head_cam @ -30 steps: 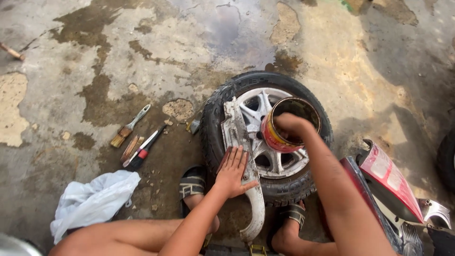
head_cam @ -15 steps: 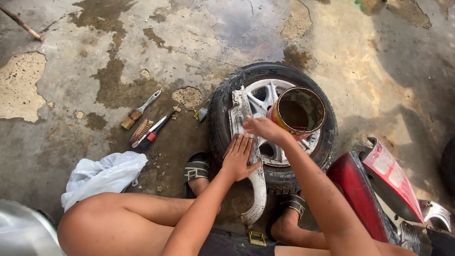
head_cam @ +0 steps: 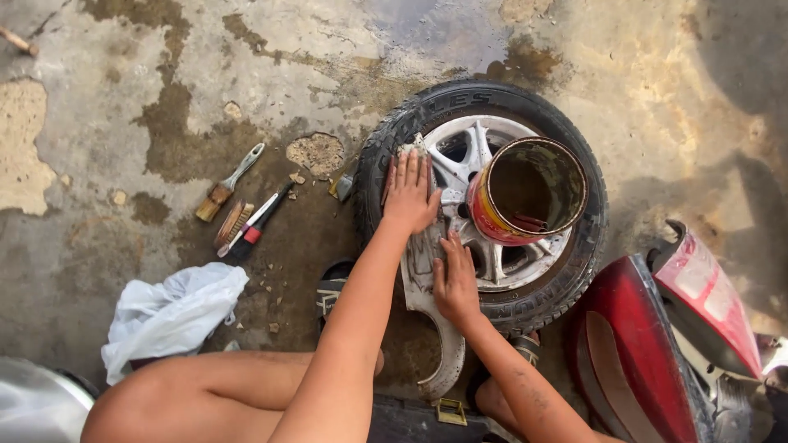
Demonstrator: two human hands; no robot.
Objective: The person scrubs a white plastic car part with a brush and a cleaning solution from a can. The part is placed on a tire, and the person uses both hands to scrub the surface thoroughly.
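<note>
A car wheel with a black tyre (head_cam: 574,271) and silver alloy rim (head_cam: 472,143) lies flat on the wet concrete. A curved, dirty grey plastic panel (head_cam: 443,361) rests across its left side. My left hand (head_cam: 410,193) presses flat on the panel's upper end, fingers pointing away from me. Lower down, my right hand (head_cam: 455,283) holds the panel's middle against the rim. An open red and yellow tin can (head_cam: 529,193) sits tilted on the rim, just right of both hands, with nothing holding it.
Two brushes (head_cam: 226,189) and a red-handled tool (head_cam: 258,217) lie on the ground left of the wheel. A white plastic bag (head_cam: 172,316) sits by my knee. Red vehicle body panels (head_cam: 657,344) stand at the right, and a metal bowl (head_cam: 33,406) at the bottom left.
My right hand has let go of the tin can, left it on the rim, and dropped onto the grey panel. My left hand has slid up to the panel's top end.
</note>
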